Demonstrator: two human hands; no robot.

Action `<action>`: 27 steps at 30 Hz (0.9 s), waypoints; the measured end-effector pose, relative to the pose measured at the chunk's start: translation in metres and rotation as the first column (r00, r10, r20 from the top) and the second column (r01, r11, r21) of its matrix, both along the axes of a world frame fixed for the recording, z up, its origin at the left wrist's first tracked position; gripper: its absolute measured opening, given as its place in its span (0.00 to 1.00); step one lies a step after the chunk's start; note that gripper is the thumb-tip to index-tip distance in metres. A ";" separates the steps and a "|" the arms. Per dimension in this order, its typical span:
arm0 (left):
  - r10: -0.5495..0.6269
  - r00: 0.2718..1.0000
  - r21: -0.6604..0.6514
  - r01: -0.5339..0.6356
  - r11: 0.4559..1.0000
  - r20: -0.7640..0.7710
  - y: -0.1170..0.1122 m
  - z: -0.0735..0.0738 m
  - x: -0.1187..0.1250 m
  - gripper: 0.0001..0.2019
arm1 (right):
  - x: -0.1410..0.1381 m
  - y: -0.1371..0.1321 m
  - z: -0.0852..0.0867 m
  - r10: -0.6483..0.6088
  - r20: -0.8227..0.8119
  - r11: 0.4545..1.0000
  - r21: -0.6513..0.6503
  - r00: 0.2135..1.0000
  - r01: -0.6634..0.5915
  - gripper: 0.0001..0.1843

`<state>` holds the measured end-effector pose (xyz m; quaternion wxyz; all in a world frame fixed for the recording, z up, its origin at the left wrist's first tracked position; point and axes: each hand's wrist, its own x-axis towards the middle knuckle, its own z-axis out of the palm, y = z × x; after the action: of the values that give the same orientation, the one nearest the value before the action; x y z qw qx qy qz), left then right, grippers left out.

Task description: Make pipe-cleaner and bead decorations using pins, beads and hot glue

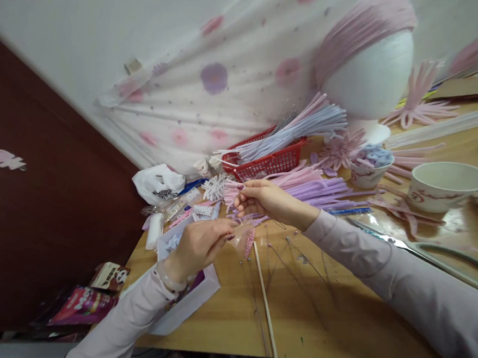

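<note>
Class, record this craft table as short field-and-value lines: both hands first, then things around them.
Left hand: at a clear bag with pink beads
Right hand: appears to pinch a thin wire
Pale stick: extends past front edge of the table
Scissors: beside right sleeve
Red basket: holding fuzzy stems
White head form: wearing pink covering

Bare front tabletop (pixel 346 339), with wooden stick (pixel 266 309) and white box (pixel 193 302) leftward.

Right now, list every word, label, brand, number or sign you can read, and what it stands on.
"Mo", possibly with more letters, blurred: pink bag.
Print too small and blurred to read: panda box.
Red marks, lettering or pattern, unreadable: white bowl and smaller cup.
</note>
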<state>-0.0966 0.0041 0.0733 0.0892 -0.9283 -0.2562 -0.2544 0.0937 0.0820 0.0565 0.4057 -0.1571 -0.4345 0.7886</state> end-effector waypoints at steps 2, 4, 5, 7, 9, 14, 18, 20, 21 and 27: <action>-0.030 0.999 0.026 0.031 0.999 -0.019 0.000 -0.003 -0.001 0.06 | 0.000 -0.001 0.002 0.000 0.011 1.000 -0.007 1.000 0.000 0.18; -0.051 0.999 0.032 0.051 0.998 -0.016 -0.001 -0.006 -0.001 0.05 | 0.001 -0.002 0.003 0.011 0.015 1.000 -0.003 1.000 -0.011 0.19; -0.057 0.998 0.019 0.057 0.998 0.013 -0.002 -0.008 -0.001 0.05 | 0.001 -0.003 0.004 0.020 0.013 1.000 0.004 1.000 -0.020 0.19; -0.043 0.992 -0.055 0.049 0.997 0.118 -0.002 -0.011 -0.002 0.05 | 0.001 -0.004 0.004 0.042 0.008 0.999 0.020 0.999 -0.042 0.18; 0.035 0.973 -0.179 0.007 0.984 0.230 -0.003 -0.014 -0.002 0.07 | 0.001 -0.005 0.004 0.062 0.015 0.998 0.033 0.998 -0.062 0.18; 0.251 0.932 -0.470 -0.105 0.876 0.260 -0.002 -0.017 0.000 0.10 | 0.001 -0.006 0.004 0.089 0.040 0.995 0.038 0.995 -0.091 0.19; 0.248 0.906 -0.524 -0.034 0.851 0.344 -0.003 -0.019 0.005 0.10 | 0.001 -0.006 0.003 0.094 0.023 0.995 0.038 0.995 -0.095 0.18; 0.209 0.914 -0.487 -0.014 0.873 0.347 -0.005 -0.019 0.008 0.10 | 0.001 -0.006 0.003 0.090 0.021 0.995 0.040 0.996 -0.091 0.17; 0.185 0.924 -0.456 -0.013 0.890 0.334 -0.006 -0.018 0.010 0.10 | 0.001 -0.006 0.003 0.089 0.019 0.995 0.042 0.996 -0.089 0.17; 0.143 0.937 -0.300 -0.043 0.953 0.319 -0.008 -0.016 0.019 0.10 | 0.001 -0.008 0.002 0.108 -0.015 0.993 0.049 0.994 -0.107 0.15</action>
<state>-0.0779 -0.0039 0.0568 -0.0801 -0.8606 -0.3461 -0.3648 0.0945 0.0740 0.0581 0.3703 -0.1167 -0.4574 0.8000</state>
